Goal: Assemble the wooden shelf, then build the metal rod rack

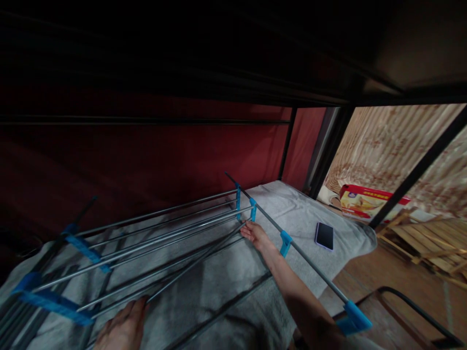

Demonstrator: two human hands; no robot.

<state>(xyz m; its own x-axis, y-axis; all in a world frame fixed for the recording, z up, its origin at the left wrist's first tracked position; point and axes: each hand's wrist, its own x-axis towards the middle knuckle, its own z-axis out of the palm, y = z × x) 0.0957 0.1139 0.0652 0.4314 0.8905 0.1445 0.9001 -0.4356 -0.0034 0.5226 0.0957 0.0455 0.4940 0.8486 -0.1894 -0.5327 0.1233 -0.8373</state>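
Observation:
A rack of grey metal tubes with blue plastic brackets lies across a grey blanket [270, 204]. My right hand [252, 233] pinches the far end of a loose grey tube [197, 260], close to a blue bracket [253, 209]. The same tube slants down to my left hand [124, 325], whose closed fingers hold its near end at the bottom edge. Left of that hand, a blue bracket [54, 304] joins several tubes. Another blue bracket [286, 242] sits on the long right-hand tube [317, 267], beside my right forearm.
A phone [324, 236] lies on the blanket at the right. Black frame bars [288, 143] stand before a red wall [182, 155], under a dark overhead surface. On the floor are a red and yellow box [365, 201] and a folded wooden item [434, 238].

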